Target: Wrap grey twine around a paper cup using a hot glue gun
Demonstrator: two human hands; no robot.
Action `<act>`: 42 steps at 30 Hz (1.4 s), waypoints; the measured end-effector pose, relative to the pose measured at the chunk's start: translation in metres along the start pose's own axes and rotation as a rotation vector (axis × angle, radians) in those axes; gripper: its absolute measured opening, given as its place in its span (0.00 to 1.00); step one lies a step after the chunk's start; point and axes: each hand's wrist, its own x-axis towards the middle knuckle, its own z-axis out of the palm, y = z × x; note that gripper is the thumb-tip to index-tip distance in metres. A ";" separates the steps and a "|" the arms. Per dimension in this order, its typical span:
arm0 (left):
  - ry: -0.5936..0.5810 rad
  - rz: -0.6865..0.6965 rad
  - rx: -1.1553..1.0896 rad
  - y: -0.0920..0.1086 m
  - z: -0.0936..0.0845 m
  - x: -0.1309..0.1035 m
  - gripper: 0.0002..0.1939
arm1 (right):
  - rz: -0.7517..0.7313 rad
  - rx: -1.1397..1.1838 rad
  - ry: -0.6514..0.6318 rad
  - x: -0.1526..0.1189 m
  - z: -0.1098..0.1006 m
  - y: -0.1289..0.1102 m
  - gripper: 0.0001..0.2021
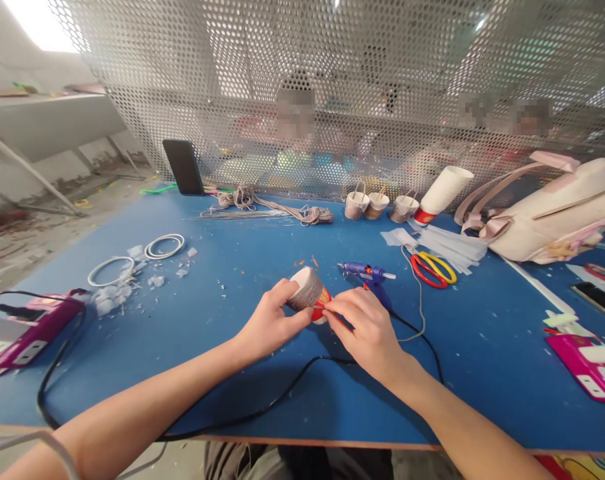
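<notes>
Head view: cup (306, 289) (tilted) clasped inside left grip (272, 317); right grip (366, 330) pinches cord (319, 307) alongside.

L hand (269, 319) grips tilted cup (311, 295), partly wound; R hand (365, 327) pinches cord (319, 307) nr red part. From cup: glue gun (366, 270) 3 o'clk, cup stack (445, 190) 2 o'clk.

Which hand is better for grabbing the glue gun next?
Probably the right hand: it's beside the hot glue gun. The left hand is farther away, holding the cord-wrapped paper cup.
</notes>
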 end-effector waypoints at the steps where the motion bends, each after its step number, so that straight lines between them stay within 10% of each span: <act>1: -0.007 -0.011 0.003 0.001 0.000 0.000 0.05 | -0.014 -0.013 0.001 0.000 0.000 0.001 0.05; 6: -0.030 -0.036 0.048 0.001 0.003 -0.001 0.06 | 0.032 0.057 0.033 0.001 -0.002 -0.003 0.07; 15: -0.102 0.033 0.154 0.005 0.005 -0.003 0.07 | 0.863 0.905 -0.355 -0.001 -0.011 -0.002 0.04; 28: -0.162 -0.085 0.005 0.009 0.004 -0.003 0.08 | 0.327 0.305 -0.172 -0.003 -0.013 -0.007 0.06; 42: -0.216 -0.067 0.000 0.010 0.002 -0.003 0.04 | 0.426 0.322 -0.147 0.000 -0.012 -0.006 0.05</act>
